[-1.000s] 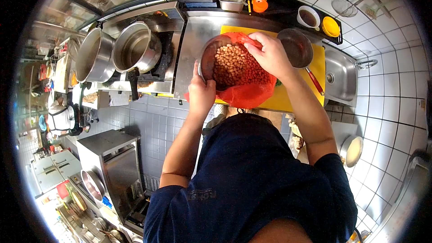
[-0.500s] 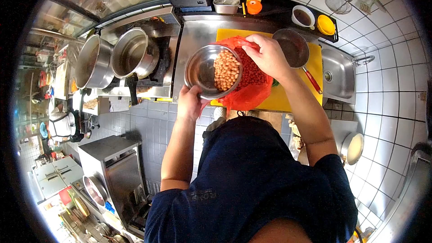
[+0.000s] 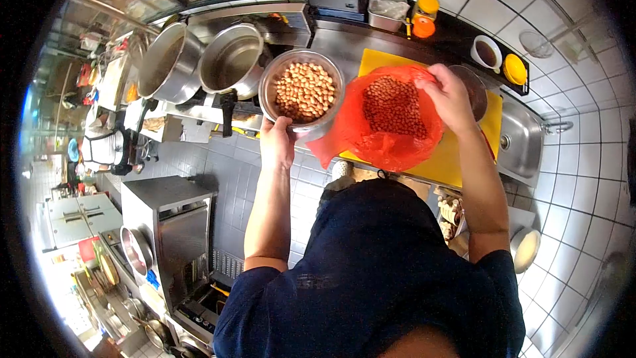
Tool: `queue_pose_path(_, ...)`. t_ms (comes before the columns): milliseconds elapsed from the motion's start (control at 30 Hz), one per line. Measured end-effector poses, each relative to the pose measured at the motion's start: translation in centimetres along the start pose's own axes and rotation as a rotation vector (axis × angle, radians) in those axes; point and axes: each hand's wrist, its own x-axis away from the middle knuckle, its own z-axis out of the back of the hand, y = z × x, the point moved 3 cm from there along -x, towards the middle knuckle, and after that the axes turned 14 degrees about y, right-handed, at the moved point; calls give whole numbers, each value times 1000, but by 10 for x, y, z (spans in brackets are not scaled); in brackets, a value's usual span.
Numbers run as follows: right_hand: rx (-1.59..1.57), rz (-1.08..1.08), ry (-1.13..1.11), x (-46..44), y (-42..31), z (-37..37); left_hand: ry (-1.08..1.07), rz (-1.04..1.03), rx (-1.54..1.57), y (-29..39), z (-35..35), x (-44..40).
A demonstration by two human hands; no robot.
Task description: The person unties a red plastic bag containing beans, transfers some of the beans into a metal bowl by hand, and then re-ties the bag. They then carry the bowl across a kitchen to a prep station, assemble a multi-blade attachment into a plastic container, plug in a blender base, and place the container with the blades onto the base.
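Note:
My left hand grips the near rim of a round metal bowl, thumb over the edge. Peanuts cover much of the bowl's bottom. To its right, a red plastic bag rests with its mouth spread, and more peanuts show inside, tinted by the red. My right hand pinches the bag's right edge. Beneath the bag lies a yellow cutting board. Partly hidden behind my right hand is a dark frying pan.
Two large metal pots stand on the stove at the left. A sink is at the right. Along the back shelf are a yellow-lidded jar, a white cup and a yellow bowl. A steel cabinet stands behind on the left.
The bowl has moved left, away from the bag, and levelled out, its peanuts now spread across the bottom. My right hand still holds the bag, whose opening shows more fully. The view has shifted.

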Motion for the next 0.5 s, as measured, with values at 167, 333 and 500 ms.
queue_pose_path(167, -34, -121, -26, 1, -4, 14, 101, -112, -8, 1, 24, -34)
queue_pose_path(333, -47, -191, 28, -1, 0, 29, 172, -64, -14, -33, 45, -59)
queue_pose_path(500, -50, -214, 37, -2, -9, 33, 206, -17, -41, -65, 53, -70)
